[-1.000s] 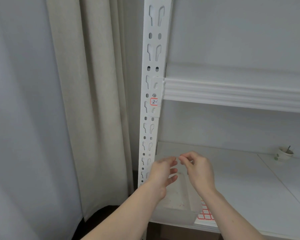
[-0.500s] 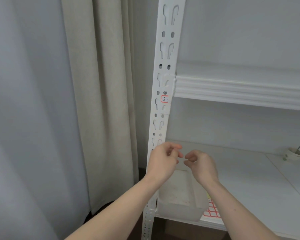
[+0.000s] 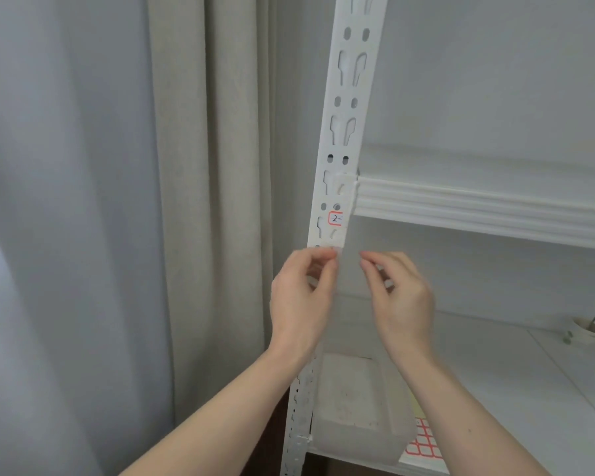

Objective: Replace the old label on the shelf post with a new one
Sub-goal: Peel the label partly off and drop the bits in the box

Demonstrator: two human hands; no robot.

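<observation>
**Both hands raised just below the old label on the post**

Setting: grey wall and a beige curtain (image 3: 200, 201) fill the left half of the view. To the right of the curtain stands the white slotted shelf post (image 3: 344, 132), leaning slightly in the wide-angle picture; its top is cut off by the frame edge. A white ribbed shelf beam (image 3: 478, 211) joins the post on its right side.

Task item: the old label (image 3: 336, 219), white with a red border and "2-" handwritten on it, is stuck on the post just below the beam joint. Its right part wraps out of sight round the post edge, so the rest of the writing cannot be read.

Left hand (image 3: 301, 297): in front of the post, just below the label and not touching it. Fingers curled, thumb and forefinger tips brought together. Whether something thin is pinched between them cannot be made out; motion blur.

Right hand (image 3: 401, 300): just beside the left, a small gap between them. Fingers curled inward, tips near the thumb. Contents, if any, not discernible.

Lower shelf (image 3: 529, 389): translucent plastic bin (image 3: 358, 407) at the post, partly hidden by the forearms. A sheet of red-bordered labels (image 3: 423, 441) shows beside the bin, mostly covered by the right forearm. Far right: small white cup (image 3: 586, 329) with a stick in it.
</observation>
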